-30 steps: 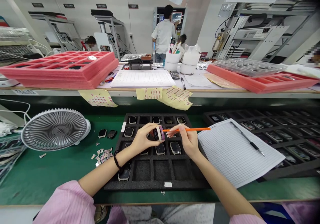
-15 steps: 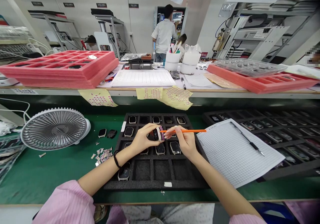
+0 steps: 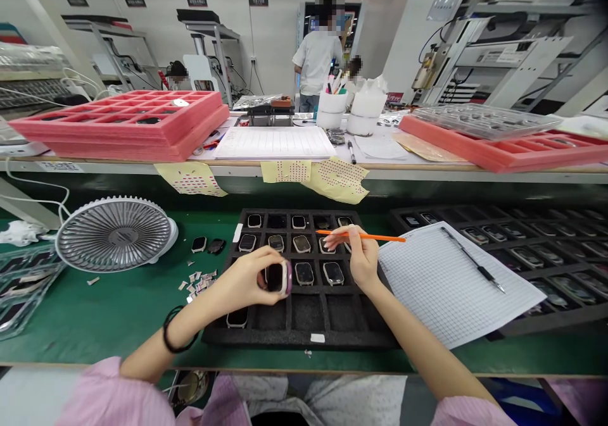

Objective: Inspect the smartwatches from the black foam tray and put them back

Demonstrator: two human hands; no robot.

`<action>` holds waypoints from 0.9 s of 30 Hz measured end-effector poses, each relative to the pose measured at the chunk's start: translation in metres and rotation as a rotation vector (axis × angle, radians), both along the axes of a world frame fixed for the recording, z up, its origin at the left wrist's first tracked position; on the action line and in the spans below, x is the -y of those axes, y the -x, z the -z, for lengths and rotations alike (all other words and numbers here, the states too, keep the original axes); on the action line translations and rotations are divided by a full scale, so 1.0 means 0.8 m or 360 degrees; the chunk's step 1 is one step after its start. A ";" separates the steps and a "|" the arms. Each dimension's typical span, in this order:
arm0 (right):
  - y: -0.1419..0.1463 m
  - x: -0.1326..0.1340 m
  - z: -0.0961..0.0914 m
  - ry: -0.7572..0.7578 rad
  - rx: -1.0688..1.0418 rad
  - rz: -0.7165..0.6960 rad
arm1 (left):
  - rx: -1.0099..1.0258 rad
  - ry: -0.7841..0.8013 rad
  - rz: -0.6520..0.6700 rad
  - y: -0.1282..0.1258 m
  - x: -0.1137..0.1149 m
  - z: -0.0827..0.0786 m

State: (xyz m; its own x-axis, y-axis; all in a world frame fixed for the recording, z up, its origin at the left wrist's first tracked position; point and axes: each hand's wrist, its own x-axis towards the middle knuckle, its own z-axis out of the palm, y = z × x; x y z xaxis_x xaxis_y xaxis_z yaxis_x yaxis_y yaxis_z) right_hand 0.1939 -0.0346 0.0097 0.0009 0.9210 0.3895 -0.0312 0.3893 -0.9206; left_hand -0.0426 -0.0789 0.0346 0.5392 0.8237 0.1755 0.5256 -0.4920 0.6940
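Between the thumb and fingers of my left hand [image 3: 251, 275] is a smartwatch case [image 3: 278, 278] with a dark screen and a purple edge, held tilted just above the black foam tray [image 3: 311, 312]. My right hand [image 3: 360, 255] grips a thin orange stick [image 3: 384, 238], which lies nearly level over the tray's right side. Watch cases such as this one [image 3: 333, 274] sit in many of the tray's compartments. Several front compartments show bare foam. My left fingers hide part of the held case.
Left of the tray are a round fan [image 3: 116, 233], two loose watch pieces [image 3: 199, 244] and a scatter of small tabs [image 3: 202, 283]. On the right, a gridded sheet [image 3: 427, 287] with a pen [image 3: 472, 258] overlaps another black tray [image 3: 527, 258]. Red foam trays [image 3: 118, 125] stand on the shelf.
My left hand has moved down and left with the watch case, whose screen now looks dark. The orange stick has come away from the case, shifting right and slightly up.
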 end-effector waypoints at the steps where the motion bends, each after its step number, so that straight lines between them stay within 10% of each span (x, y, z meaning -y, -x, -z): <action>1: 0.000 -0.002 0.001 0.0001 0.0012 -0.0019 | -0.0127 0.0063 -0.0016 0.008 0.013 -0.003; 7: 0.001 -0.005 0.007 0.0022 0.0046 -0.0099 | -0.0571 0.0198 -0.0086 0.017 0.050 -0.003; 15: -0.004 -0.010 0.016 0.0038 0.0199 -0.0025 | -0.0538 -0.0389 0.0252 -0.041 0.052 0.032; 27: 0.029 -0.011 0.034 -0.0632 0.1282 -0.0193 | -0.0588 -0.0341 0.0505 -0.037 0.088 0.046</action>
